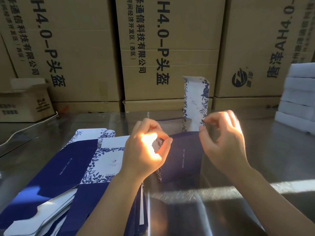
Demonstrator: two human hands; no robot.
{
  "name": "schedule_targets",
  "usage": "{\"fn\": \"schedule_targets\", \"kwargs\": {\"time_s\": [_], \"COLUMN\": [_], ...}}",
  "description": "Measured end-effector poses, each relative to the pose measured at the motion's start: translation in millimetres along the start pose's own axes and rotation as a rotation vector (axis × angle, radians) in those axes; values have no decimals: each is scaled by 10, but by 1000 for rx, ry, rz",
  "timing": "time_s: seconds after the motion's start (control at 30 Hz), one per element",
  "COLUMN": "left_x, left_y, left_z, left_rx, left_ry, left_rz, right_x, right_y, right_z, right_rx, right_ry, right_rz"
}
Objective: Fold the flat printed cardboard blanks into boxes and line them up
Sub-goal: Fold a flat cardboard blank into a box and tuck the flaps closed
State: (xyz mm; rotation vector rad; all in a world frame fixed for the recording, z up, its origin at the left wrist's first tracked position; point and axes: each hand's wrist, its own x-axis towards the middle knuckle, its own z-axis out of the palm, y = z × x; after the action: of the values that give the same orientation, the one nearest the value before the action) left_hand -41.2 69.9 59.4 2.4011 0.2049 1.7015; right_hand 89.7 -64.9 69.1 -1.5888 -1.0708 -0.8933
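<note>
**1 box half-formed, side flaps in hand**

I judge this to be the mid-fold step: 1 blue-and-white box (184, 155) stands partly erected on the tabletop (272, 159), right in front of me and between both hands. Its tall lid flap (196, 97) stands upright. My left hand (144, 150) is curled, with thumb and forefinger pinching a small floral side flap at the box's left end. My right hand (223, 142) is curled too, nipping the lower edge of the lid flap at the right end.

The next move, as I see it, calls for turning both end flaps inward. The lid then comes down and its tongue is tucked in without creasing the print.

My count:
- 1 box in work, and 0 finished boxes lined up in view.
- 1 loose stack of flat blanks (68, 167) to the left; I cannot count the sheets.
- 3 large brown cartons (170, 48) across the back.
- 1 small open carton (25, 103) at far left.
- About 5 white slabs (298, 99) piled at right.
</note>
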Motion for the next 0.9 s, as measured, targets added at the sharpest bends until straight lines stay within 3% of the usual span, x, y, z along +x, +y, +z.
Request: {"fn": "schedule_targets", "kwargs": {"time_s": [0.2,0.37,0.53,0.9], "left_x": [-12,8,1,-7], "left_y": [23,-35,-84,-128], "left_z": [-1,-2,22,41], "left_rx": [-127,-148,-140,-52], "left_ry": [54,-12,-20,17], "left_rz": [-86,-283,-436,-375], "right_x": [-72,-99,-52,28], "right_y": [-21,33,104,268], "right_z": [134,217,182,131], "right_rx": [325,402,410,511], "right_ry": [-254,-389,-396,-473], "right_rz": [721,916,874,693]}}
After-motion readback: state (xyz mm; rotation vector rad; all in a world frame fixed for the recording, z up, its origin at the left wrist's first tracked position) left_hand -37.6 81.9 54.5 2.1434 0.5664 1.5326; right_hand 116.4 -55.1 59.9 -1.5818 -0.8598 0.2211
